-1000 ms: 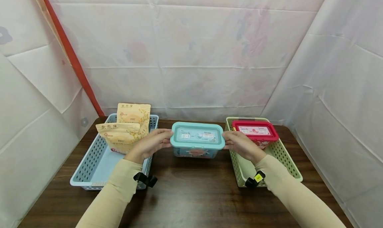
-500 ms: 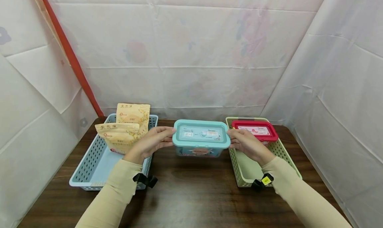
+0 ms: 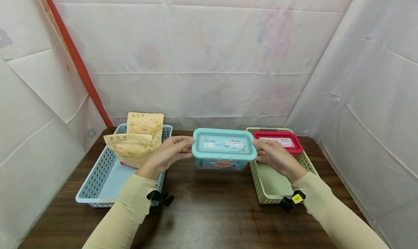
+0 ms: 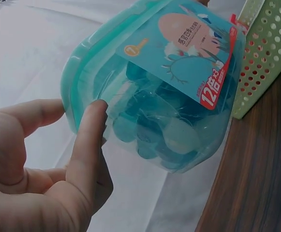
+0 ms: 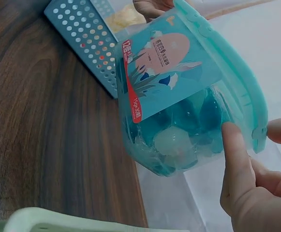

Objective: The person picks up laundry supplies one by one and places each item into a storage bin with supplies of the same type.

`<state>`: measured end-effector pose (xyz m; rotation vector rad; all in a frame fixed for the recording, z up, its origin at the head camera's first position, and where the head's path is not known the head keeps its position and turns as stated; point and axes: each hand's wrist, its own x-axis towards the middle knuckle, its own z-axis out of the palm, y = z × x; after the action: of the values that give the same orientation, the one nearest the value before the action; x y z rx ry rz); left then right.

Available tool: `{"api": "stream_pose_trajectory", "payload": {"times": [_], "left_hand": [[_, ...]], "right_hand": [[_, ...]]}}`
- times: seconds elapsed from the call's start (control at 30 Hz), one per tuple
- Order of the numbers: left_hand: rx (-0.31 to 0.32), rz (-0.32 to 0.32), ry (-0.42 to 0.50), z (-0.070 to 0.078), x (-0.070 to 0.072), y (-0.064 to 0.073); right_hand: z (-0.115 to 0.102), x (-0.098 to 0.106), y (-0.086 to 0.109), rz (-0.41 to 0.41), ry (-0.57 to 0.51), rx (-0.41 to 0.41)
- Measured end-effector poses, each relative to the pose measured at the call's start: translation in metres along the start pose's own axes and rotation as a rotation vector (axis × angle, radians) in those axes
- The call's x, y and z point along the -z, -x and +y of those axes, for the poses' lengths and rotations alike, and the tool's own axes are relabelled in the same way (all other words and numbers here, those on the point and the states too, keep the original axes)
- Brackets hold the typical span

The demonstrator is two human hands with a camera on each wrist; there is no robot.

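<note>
A clear box of laundry pods point(image 3: 224, 147) with a turquoise lid is held off the table between both hands, its lid facing up. My left hand point(image 3: 169, 152) pinches its left end at the lid rim; in the left wrist view, blue pods point(image 4: 155, 130) show through the wall beside the left hand's fingers point(image 4: 89, 140). My right hand point(image 3: 277, 156) grips the opposite end, thumb at the rim and fingers under it, as the right wrist view shows. To the right, a green basket point(image 3: 263, 191) contains a similar box with a red lid point(image 3: 295, 143), partly covered by the right hand.
At the left stands a blue basket point(image 3: 93, 182) with two yellow pouches point(image 3: 128, 147) upright towards its back. Both baskets rest on a dark wooden table point(image 3: 209, 216). White patterned cloth point(image 3: 209, 60) hangs behind and at both sides.
Both hands have carried the turquoise-lidded box to the right and slightly upward, towards the green basket. The baskets, pouches and red-lidded box have stayed in place.
</note>
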<state>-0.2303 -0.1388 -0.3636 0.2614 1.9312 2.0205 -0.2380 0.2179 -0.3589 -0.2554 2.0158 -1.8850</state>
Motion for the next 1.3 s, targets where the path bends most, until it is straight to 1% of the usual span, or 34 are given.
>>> {"api": "stream_pose_trajectory", "payload": {"times": [0.23,0.37,0.6,0.73,0.9,1.1,1.3], "left_hand": [[-0.006,-0.012,0.03,0.002,-0.009,0.0],[-0.022,-0.016,0.041,0.002,-0.014,-0.001],[-0.043,-0.028,0.056,-0.002,-0.027,-0.005],[-0.048,-0.048,0.059,-0.001,-0.035,-0.006],[-0.033,-0.08,0.063,0.002,-0.046,-0.007],[-0.031,-0.111,0.08,0.004,-0.059,-0.011],[-0.034,-0.148,0.088,0.005,-0.073,-0.016]], "right_hand": [[-0.001,0.006,0.006,0.02,-0.024,0.001],[-0.002,0.011,0.01,0.017,-0.035,0.01],[-0.002,0.022,0.02,0.013,-0.01,0.032],[-0.002,0.029,0.026,0.026,-0.013,0.026],[-0.002,0.037,0.035,0.041,-0.018,0.018],[-0.004,0.048,0.046,0.053,-0.05,0.041],[-0.004,0.059,0.057,0.064,-0.04,0.06]]}}
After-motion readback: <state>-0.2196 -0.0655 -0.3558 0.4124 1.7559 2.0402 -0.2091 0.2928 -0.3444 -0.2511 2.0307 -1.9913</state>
